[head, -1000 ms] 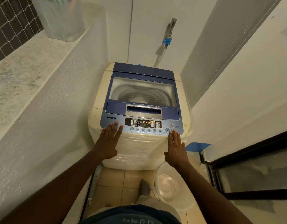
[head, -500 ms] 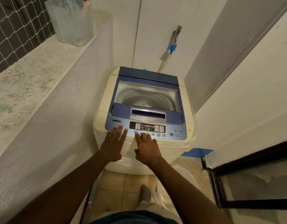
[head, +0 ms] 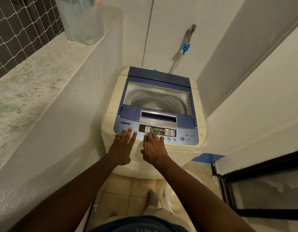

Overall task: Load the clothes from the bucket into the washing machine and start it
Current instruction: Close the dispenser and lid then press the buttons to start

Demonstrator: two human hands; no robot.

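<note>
The left hand (head: 121, 149) keeps no grip on anything: it lies flat and spread, fingertips on the blue control panel (head: 126, 131) of the washing machine (head: 111, 104), just below the word "TurboDrum". Just to its right, the right hand (head: 154, 149) also holds nothing; its fingers are loosely bent and reach onto the row of round buttons, covering several of them, so which button is touched cannot be told. Directly beyond those fingers a green "4" glows on the display (head: 159, 132) (the small icons around it are too fine to read). Further right on the panel sits the play/pause button (head: 182, 139) marked "START PAUSE". Beyond both hands the lid (head: 157, 96) is closed, with "LG" on its front edge; through its window the drum ribs show, and a pale shape inside is too blurred to name as clothes. Below the right forearm, a pale bucket (head: 174, 200) on the tiled floor is largely hidden by that arm and the person's leg.
</note>
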